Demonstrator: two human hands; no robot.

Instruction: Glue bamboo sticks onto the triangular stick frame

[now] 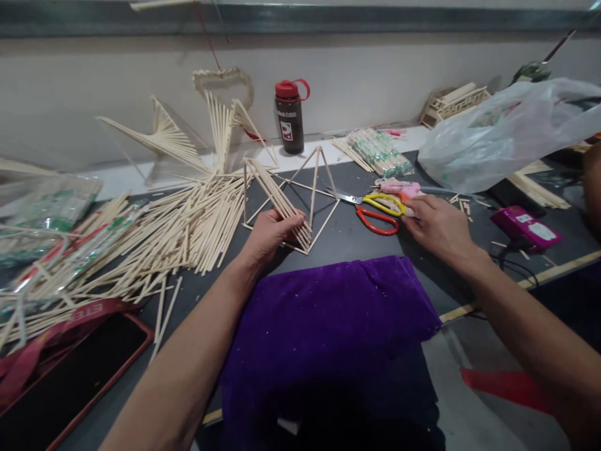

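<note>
My left hand [275, 235] is closed around a bundle of thin wooden sticks [277, 194] set side by side in an open, angular stick frame [313, 188]. The frame rests on the dark table. On the right, my right hand [439, 228] has its fingers bent at the scissors [375, 212] and a pink glue gun [399, 187]. What those fingers grip is partly hidden. The scissors have one yellow and one red handle, and their blades point left toward the frame. A clear glue stick [444, 190] extends from the back of the glue gun.
Loose sticks [201, 219] spread across the left, beside plastic stick packs [51, 207] and a phone [79, 382]. Fan-shaped stick models [164, 134] and a bottle [290, 125] stand behind. A plastic bag [502, 138], purple box [526, 227] and purple cloth [333, 313] are also around.
</note>
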